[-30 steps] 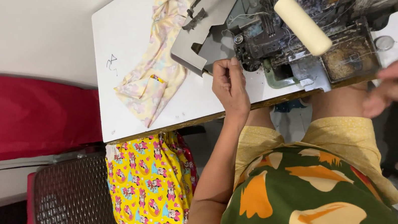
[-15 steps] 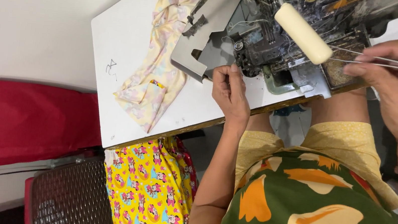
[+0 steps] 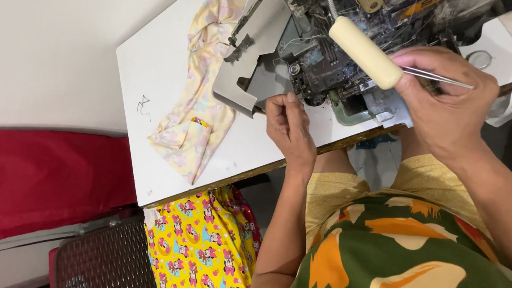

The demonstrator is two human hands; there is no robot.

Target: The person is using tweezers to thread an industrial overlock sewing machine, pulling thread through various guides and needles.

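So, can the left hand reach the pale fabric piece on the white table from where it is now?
Probably yes. The left hand rests at the table's front edge beside the sewing machine, and the pale fabric piece lies flat just to its side. Only bare white table lies between them; its fingers seem pinched on something unclear.

Small tailoring or garment workshop. Shown by: industrial overlock sewing machine [image 3: 373, 41], worn and oil-stained, mounted on a white work table [image 3: 159, 80]; pale printed cloth piece [image 3: 200, 98] lying beside it; bright yellow patterned fabric [image 3: 203, 255] heaped under the table edge; red-covered bundle [image 3: 30, 181] stored against a plain wall.
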